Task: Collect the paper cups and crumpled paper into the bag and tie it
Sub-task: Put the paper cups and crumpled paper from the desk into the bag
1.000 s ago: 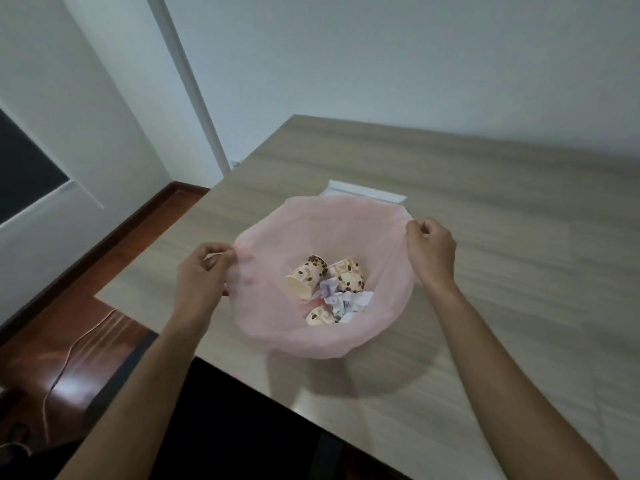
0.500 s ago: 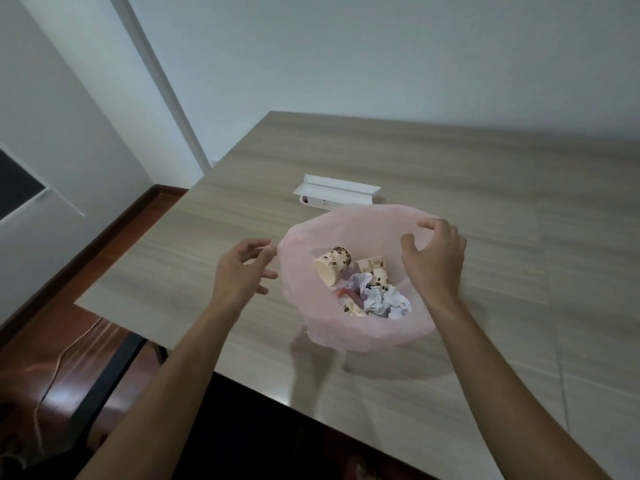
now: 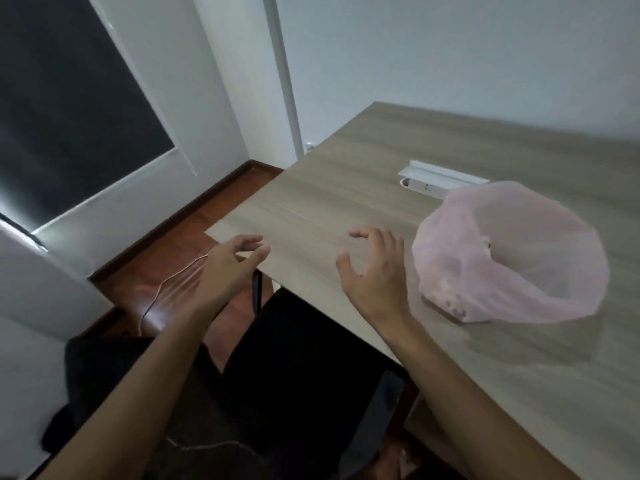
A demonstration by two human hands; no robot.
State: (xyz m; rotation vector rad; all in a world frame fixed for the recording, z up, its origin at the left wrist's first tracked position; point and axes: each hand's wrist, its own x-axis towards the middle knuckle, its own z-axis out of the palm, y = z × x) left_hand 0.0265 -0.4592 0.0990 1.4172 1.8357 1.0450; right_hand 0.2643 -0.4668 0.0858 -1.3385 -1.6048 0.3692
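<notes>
A thin pink plastic bag (image 3: 540, 271) sits open-mouthed on the wooden table (image 3: 363, 188), at the right of the view. Its contents show only as faint spotted shapes through the near wall, and a bit of a paper cup (image 3: 487, 242) peeks inside. My right hand (image 3: 374, 271) hovers over the table just left of the bag, fingers spread and loosely curled, holding nothing. My left hand (image 3: 230, 268) hangs at the table's near left corner, fingers relaxed, also empty. Neither hand touches the bag.
A white socket box with a raised lid (image 3: 436, 180) is set into the table behind the bag. A black chair (image 3: 311, 368) stands below the table edge. A thin cable (image 3: 162, 292) runs over the red-brown floor at the left.
Both hands have let go of the bag's rim and moved left, away from it. The view has swung left, so the bag now sits at the right.
</notes>
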